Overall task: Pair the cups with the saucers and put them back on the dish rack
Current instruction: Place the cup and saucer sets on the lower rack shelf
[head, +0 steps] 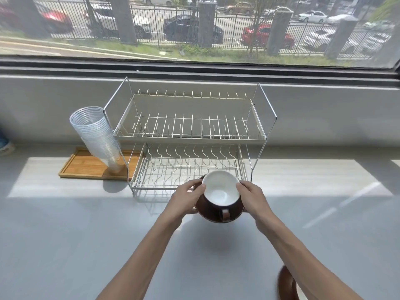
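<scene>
One glossy brown cup (218, 195), white inside, on one brown saucer (208, 211): your left hand (186, 198) and right hand (252, 198) clasp both between them; beyond, one two-tier wire dish rack (188, 135).

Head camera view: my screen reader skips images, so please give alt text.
Both hands, left hand and right hand, hold a brown cup with white inside, tilted, before an empty two-tier wire dish rack.
</scene>
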Motion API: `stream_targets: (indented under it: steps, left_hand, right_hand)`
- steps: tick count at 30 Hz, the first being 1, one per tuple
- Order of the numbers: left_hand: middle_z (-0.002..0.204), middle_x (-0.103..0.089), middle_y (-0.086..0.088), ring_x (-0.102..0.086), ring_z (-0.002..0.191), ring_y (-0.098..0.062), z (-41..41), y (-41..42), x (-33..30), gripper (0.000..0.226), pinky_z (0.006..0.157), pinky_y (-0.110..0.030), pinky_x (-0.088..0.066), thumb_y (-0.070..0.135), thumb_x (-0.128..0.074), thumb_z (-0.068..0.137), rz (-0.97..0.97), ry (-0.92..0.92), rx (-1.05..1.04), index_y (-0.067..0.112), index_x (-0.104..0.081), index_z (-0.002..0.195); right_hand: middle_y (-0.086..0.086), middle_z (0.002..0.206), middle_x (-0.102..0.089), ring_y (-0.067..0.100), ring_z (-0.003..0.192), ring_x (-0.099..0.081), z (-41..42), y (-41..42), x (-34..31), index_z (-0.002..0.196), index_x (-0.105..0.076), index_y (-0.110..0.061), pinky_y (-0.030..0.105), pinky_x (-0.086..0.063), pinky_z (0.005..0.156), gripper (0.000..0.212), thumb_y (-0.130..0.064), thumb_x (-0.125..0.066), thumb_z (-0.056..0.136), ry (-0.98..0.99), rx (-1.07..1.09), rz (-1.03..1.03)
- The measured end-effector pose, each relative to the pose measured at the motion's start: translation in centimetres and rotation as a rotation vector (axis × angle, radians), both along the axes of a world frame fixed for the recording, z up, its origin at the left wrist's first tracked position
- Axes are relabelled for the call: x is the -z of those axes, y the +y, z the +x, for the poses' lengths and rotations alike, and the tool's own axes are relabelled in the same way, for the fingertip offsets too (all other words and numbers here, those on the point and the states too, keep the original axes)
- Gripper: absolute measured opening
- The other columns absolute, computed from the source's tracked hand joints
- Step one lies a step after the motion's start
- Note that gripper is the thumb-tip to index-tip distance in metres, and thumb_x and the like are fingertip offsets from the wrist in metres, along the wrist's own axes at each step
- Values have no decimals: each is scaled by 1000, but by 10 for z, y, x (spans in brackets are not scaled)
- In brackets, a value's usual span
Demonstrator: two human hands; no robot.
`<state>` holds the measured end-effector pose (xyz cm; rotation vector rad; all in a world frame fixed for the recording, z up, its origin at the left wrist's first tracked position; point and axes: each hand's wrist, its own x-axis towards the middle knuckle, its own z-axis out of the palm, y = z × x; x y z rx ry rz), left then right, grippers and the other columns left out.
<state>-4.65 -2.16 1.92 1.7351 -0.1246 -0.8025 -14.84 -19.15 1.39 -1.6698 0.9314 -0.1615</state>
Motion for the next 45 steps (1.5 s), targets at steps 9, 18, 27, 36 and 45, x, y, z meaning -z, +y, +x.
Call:
stream_targets:
  steps: [9, 18, 27, 36, 45]
  left_hand:
    - [121, -70, -9, -69, 88, -21, 57, -38, -3, 30, 60, -28, -60, 34, -61, 94, 22, 14, -5, 30, -66, 123]
    - [100, -67, -7, -61, 80, -20, 98, -77, 14, 23, 80, -42, -60, 31, -62, 94, 50, -2, -76, 29, -65, 117]
    - [118, -55, -5, -63, 108, -22, 118, -105, 31, 44, 83, -46, -62, 37, -67, 89, 124, -45, -109, 5, -57, 118]
    - [108, -66, -19, -62, 86, -24, 122, -109, 40, 36, 82, -48, -62, 36, -64, 94, 181, -69, -67, 7, -66, 114]
    - [102, -66, -7, -60, 83, -18, 115, -105, 30, 38, 76, -36, -55, 35, -54, 99, 203, -107, 40, 13, -57, 130]
  right_hand:
    - [-5, 77, -53, 20, 78, -47, 65, -30, 3, 80, -57, -21, 33, -38, 72, 23, -25, -40, 95, -12, -4, -47]
    - [-1, 88, -57, 22, 87, -49, 111, -56, 23, 85, -59, -20, 35, -37, 75, 27, -24, -35, 98, 23, 9, -149]
    - [-3, 69, -38, 23, 78, -39, 133, -79, 39, 64, -36, -20, 34, -26, 58, 32, -19, -39, 96, 54, 51, -176]
    - [-5, 70, -34, 21, 80, -36, 132, -82, 49, 64, -33, -24, 31, -24, 56, 35, -22, -39, 99, 15, 30, -182]
    - [4, 97, -52, 24, 92, -47, 126, -73, 36, 92, -48, -16, 38, -38, 83, 24, -31, -32, 101, 103, -27, -200]
